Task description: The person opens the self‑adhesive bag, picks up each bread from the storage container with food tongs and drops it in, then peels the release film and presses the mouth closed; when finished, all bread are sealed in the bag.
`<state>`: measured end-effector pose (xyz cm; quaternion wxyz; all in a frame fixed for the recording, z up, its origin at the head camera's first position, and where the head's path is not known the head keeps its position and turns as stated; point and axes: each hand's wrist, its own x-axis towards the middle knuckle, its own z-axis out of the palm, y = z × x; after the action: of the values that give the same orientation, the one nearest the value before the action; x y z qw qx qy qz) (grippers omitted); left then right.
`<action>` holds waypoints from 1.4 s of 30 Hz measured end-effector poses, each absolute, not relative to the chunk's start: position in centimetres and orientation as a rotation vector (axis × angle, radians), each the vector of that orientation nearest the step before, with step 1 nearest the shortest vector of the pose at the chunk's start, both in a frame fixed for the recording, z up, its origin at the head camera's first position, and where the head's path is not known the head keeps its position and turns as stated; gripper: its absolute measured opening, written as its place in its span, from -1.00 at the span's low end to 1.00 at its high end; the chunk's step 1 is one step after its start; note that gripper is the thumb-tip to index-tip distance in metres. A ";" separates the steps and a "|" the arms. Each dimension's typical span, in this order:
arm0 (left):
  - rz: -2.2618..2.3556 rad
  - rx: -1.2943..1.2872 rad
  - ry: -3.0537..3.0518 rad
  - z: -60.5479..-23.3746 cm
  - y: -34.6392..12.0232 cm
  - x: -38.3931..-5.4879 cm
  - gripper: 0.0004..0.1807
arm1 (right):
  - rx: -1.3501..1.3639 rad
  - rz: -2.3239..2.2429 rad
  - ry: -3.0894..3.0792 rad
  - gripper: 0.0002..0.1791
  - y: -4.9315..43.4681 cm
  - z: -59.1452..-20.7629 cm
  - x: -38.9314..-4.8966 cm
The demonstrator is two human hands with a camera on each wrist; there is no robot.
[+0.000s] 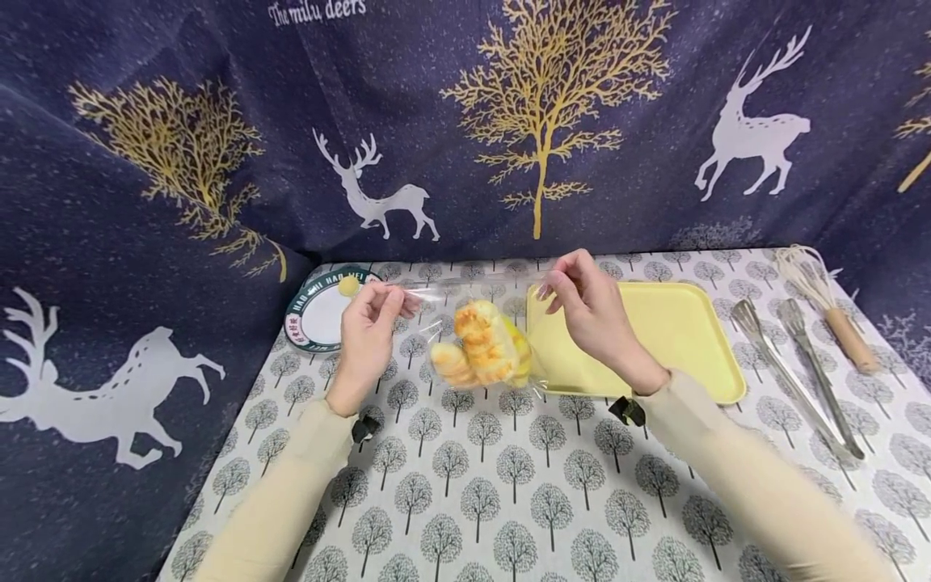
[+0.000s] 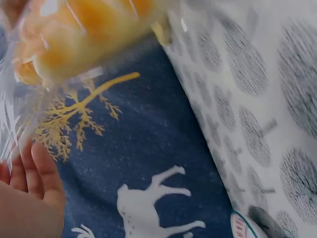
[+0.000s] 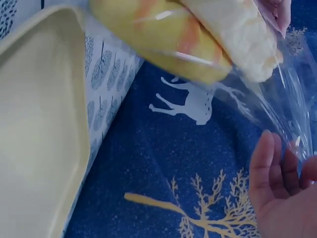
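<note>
A clear plastic bag hangs between the two hands, with several bread pieces lying inside it. My left hand pinches the upper left corner of the bag between thumb and fingers. At the upper right corner, my right hand pinches the bag's edge the same way. In the right wrist view a yellow bread with orange stripes lies beside a paler bread, both behind the clear film. The left wrist view shows a golden-brown bread above the left fingers.
Right of the bag lies a yellow tray. A green-rimmed plate sits at the back left, partly behind the left hand. Along the right are metal tongs, a slotted metal utensil and a whisk. A dark deer-print curtain hangs behind.
</note>
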<state>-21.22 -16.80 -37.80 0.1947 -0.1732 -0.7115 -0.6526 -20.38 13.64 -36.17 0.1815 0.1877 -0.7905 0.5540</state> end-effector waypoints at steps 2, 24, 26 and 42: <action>-1.813 -0.490 -1.952 -37.6 -16.4 -20.8 -0.85 | 0.535 1.552 -2.168 -0.87 13.4 -36.4 -20.1; -1.761 -0.407 -2.091 -38.4 -16.1 -22.4 -0.78 | 0.463 1.630 -2.224 -0.83 13.2 -36.5 -20.9; -1.764 -0.385 -2.070 -38.4 -16.2 -22.5 -0.85 | 0.443 1.613 -2.215 -0.83 13.3 -36.6 -21.1; -1.853 -0.423 -1.986 -37.2 -16.8 -21.7 -0.80 | 0.361 1.620 -2.262 -0.71 13.6 -36.4 -22.5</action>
<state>-21.69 -16.79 -37.16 0.1952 -0.1510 -0.7085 -0.6611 -22.50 13.60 -36.37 0.1675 0.1268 -0.7948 0.5693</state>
